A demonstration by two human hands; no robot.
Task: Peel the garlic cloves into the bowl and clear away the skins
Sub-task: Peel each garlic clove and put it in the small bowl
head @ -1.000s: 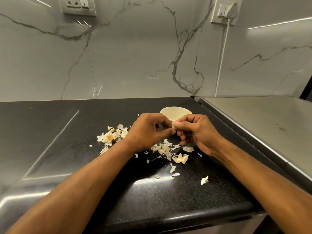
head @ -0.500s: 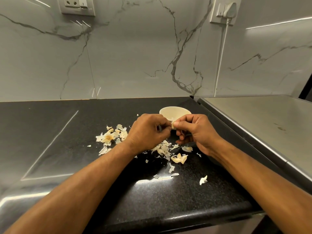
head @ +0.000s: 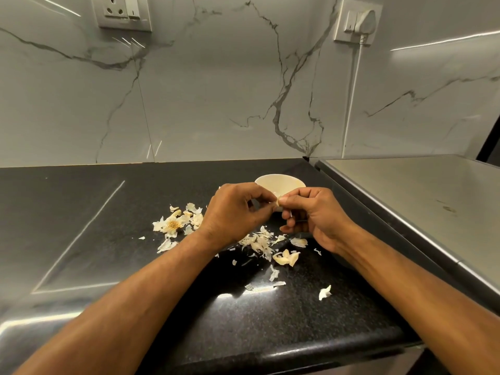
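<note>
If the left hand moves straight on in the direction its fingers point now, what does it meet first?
The left hand points toward the right hand; both pinch the garlic clove between them. It would probably press that clove against the right hand's fingers first.

You face a glossy black speckled countertop (head: 108,212) with a rounded front edge. On it sits a small cream bowl (head: 280,182) near the back, and papery garlic skins (head: 259,243) lie scattered — one cluster at the left (head: 173,224), more flakes toward the front edge (head: 324,292).
</note>
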